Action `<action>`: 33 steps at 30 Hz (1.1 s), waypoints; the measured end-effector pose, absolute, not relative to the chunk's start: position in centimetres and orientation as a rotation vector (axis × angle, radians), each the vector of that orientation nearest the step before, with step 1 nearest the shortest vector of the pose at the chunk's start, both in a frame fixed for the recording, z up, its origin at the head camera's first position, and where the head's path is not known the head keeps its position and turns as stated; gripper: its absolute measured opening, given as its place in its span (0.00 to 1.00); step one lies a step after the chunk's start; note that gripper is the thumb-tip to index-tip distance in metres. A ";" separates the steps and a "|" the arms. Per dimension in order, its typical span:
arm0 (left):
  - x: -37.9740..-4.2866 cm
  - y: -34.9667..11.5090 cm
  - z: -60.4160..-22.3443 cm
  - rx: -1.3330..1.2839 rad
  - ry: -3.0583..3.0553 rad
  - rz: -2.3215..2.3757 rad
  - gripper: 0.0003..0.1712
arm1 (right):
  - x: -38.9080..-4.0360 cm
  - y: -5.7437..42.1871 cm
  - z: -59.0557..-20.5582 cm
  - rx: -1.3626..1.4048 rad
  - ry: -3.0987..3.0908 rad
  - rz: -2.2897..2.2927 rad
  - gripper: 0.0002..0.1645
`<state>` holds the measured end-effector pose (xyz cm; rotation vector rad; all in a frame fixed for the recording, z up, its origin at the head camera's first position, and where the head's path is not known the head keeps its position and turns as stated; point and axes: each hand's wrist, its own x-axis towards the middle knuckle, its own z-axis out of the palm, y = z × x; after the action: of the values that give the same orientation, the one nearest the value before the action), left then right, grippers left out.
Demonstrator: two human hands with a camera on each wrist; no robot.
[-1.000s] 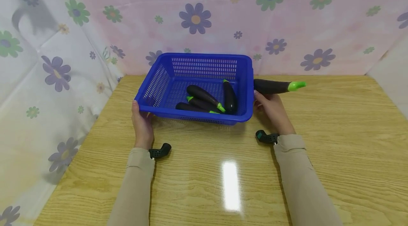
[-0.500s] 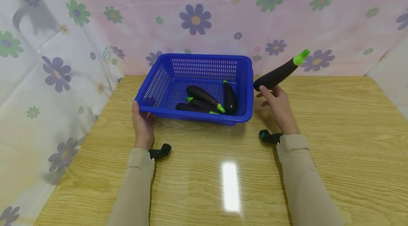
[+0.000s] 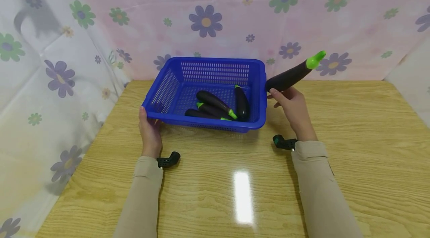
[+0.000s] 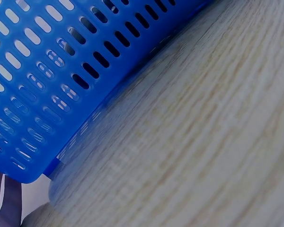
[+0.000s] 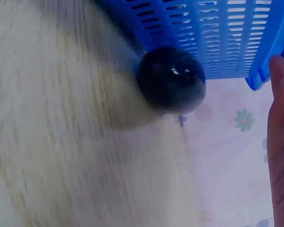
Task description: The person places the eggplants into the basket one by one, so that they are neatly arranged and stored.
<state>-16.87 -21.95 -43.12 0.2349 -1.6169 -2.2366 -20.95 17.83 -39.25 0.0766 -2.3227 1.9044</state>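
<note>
A blue plastic basket [image 3: 215,61] with slotted walls sits at the back of the table. Inside it lie several dark purple eggplants [image 3: 242,103] with bright green stems. At the basket's front left corner, my left hand [image 3: 149,131] grips the rim, thumb on top and fingers below it. Just right of the basket, my right hand [image 3: 295,109] holds another eggplant [image 3: 290,77] near its thick end, stem pointing up to the right. That thick end overlaps the basket's right rim in the head view. The right wrist view shows a glossy dark round end [image 5: 172,78] beside the basket wall.
The wooden table [image 3: 352,148] runs to a flowered cloth backdrop [image 3: 235,14] behind the basket. A second flowered cloth [image 3: 57,92] hangs along the left side. Black camera mounts [image 3: 169,159] sit on both wrists.
The right hand has tilted the eggplant from nearly level to stem-up. It has then shifted slightly left, toward the basket. The left hand and basket stay in place.
</note>
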 end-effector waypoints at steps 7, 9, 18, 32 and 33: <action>-16.9 -22.0 -43.1 0.238 -1.589 -2.260 0.30 | -20.7 17.4 -38.3 0.081 -2.445 1.771 0.30; -16.9 -22.0 -43.1 0.243 -1.597 -2.255 0.30 | -20.5 17.2 -37.9 0.067 -2.508 1.699 0.33; -16.8 -22.1 -43.1 0.240 -1.603 -2.246 0.30 | -20.1 16.2 -36.9 0.092 -2.587 1.441 0.38; -17.0 -22.1 -43.2 0.251 -1.578 -2.268 0.31 | -19.8 16.2 -36.7 0.113 -2.510 1.407 0.34; -17.0 -22.1 -43.2 0.249 -1.574 -2.270 0.31 | -19.9 16.2 -36.8 0.117 -2.507 1.399 0.33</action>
<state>-16.95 -22.08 -43.22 0.2491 -1.5735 -2.2704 -19.87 16.20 -36.79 0.1169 -2.5067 1.3988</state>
